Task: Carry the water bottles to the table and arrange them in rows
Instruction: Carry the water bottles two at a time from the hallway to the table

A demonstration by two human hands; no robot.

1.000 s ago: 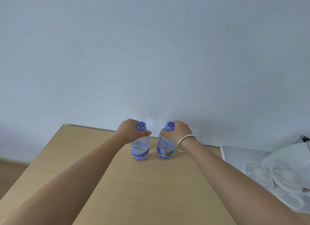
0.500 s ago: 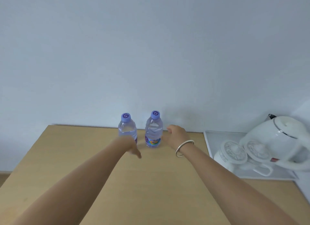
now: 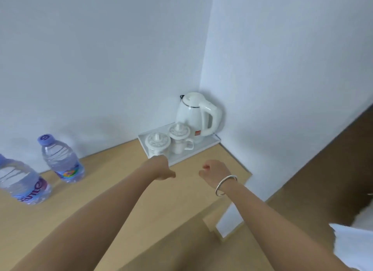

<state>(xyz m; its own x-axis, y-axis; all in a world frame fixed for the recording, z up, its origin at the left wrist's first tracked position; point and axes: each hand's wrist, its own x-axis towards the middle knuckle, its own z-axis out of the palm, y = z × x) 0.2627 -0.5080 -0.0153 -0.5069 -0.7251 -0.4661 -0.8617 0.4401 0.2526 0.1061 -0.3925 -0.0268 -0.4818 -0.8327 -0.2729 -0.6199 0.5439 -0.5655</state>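
Near bottle (image 3: 24, 182): clear plastic, purple-blue cap cut by the left frame edge, purple-lettered label low on its body; stands on the table (image 3: 125, 194) at the lower left.
Far bottle (image 3: 61, 160): same kind, cap on, multicoloured label; upright, just beyond the first, near the wall.

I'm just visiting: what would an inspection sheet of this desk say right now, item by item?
Surface: light wooden table set in a wall corner.
Job's things: two water bottles standing side by side at the left, capped.
Clutter: white tray holding a kettle and two lidded cups.
Grippers: left hand and right hand loosely curled, holding nothing; bangle on the right wrist.
Cables: nothing seen.
Surroundings: plain white walls, brown floor.
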